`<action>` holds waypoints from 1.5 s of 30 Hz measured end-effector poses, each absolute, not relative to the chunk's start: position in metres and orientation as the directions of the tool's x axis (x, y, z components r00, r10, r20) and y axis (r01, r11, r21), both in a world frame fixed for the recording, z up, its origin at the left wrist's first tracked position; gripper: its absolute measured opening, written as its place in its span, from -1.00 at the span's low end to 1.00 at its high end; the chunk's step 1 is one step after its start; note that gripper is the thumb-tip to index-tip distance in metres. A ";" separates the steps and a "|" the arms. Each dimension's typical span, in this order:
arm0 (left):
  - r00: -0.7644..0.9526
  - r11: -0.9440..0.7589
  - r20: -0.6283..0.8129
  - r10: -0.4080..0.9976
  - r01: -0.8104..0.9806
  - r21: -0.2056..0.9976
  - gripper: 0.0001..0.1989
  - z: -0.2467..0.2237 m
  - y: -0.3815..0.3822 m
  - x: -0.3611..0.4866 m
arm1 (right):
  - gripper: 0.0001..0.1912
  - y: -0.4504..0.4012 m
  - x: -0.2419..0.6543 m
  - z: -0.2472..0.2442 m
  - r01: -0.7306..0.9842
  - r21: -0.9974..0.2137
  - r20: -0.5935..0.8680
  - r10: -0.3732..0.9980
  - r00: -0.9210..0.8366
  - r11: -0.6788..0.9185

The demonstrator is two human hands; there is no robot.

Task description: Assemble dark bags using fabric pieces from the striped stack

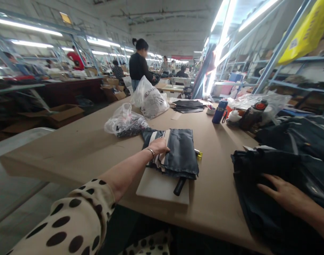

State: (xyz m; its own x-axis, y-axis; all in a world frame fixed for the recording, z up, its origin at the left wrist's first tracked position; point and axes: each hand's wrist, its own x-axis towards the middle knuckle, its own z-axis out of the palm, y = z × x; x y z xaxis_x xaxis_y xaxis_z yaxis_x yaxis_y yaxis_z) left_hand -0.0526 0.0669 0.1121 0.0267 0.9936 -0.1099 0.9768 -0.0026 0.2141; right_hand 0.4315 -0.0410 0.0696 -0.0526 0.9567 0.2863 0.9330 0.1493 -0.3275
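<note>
Near the middle of the table, my left hand (159, 146) is closed on the edge of a stack of dark fabric pieces (181, 150) with beige strips along its left part. The stack lies over a white board (162, 187). From under its front edge sticks a black handle (180, 186), and a yellow-ended tool (199, 153) shows at its right side. My right hand (281, 191) rests with fingers apart on a large pile of dark fabric (257, 170) at the right.
Clear plastic bags (151, 99) stand behind the stack, beside a smaller bag (124, 122). Dark flat pieces (188, 105), a blue bottle (219, 112) and a black bottle (253, 115) are farther back. A person (139, 67) stands beyond the table (79, 156).
</note>
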 end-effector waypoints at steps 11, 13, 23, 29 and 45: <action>-0.006 0.002 0.016 1.000 0.969 0.248 -0.80 0.119 0.065 -0.049 | -0.63 -0.106 0.330 0.082 0.876 -0.314 0.373 0.896 -0.241 0.366; 0.024 -0.054 0.114 0.993 0.963 0.264 -0.88 0.128 0.056 -0.036 | -0.67 -0.111 0.316 0.081 0.862 -0.308 0.399 0.877 -0.267 0.403; 0.704 -0.743 0.332 0.628 0.669 -0.013 -0.90 0.186 -0.041 0.058 | -0.52 -0.086 0.262 0.206 0.845 -0.045 0.621 0.677 -0.394 0.533; 0.865 -0.869 0.197 0.461 0.486 -0.099 -0.90 0.150 -0.076 0.074 | -0.56 -0.051 0.250 0.193 0.908 -0.028 0.059 0.907 -0.416 0.418; 0.864 -0.876 0.222 0.452 0.477 -0.071 -0.94 0.097 -0.098 0.062 | -0.64 -0.100 0.237 0.099 0.897 -0.294 -0.074 0.927 -0.367 0.332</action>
State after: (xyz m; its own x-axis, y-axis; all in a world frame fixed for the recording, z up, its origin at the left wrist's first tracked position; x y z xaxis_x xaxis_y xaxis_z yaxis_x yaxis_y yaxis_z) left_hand 0.0625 -0.0982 0.0973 0.8641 0.4519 0.2216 0.4765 -0.8763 -0.0710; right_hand 0.2374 -0.1004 0.0986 -0.3671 0.9273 -0.0735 0.8965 0.3317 -0.2937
